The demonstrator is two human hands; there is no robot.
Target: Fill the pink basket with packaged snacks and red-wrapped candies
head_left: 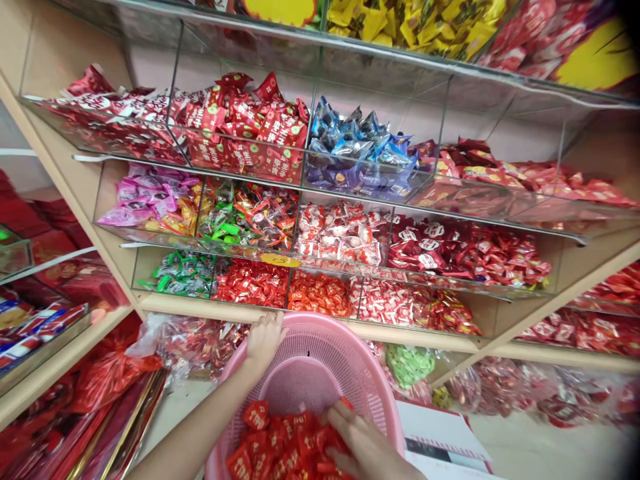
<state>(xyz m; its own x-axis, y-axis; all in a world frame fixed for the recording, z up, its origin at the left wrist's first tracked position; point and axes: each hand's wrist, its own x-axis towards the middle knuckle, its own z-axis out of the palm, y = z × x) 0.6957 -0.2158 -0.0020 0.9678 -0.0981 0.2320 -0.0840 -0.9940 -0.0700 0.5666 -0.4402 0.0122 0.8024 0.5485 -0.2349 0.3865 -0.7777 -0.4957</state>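
My left hand (pixel 266 339) is closed over the far left rim of a pink plastic basket (pixel 387 393) with perforated walls. Red wrapped candies (pixel 280 437) lie heaped in the near part of the basket. Over the right side of that heap is my right hand (pixel 357 433), its fingers apart and bent down among the candies. Some of its fingertips are hidden by the wrappers. Just beyond the basket, the lowest shelf holds red candies (pixel 255 281) and orange-red candies (pixel 319 293) in separate compartments.
Clear-fronted shelves rise ahead, with blue packets (pixel 360 143), yellow packets (pixel 420 27) and pink packets (pixel 150 193) in divided bins. Bagged candies (pixel 545 390) lie beneath the bottom shelf. A white box (pixel 440 430) sits right of the basket, and red bags (pixel 110 373) stand at left.
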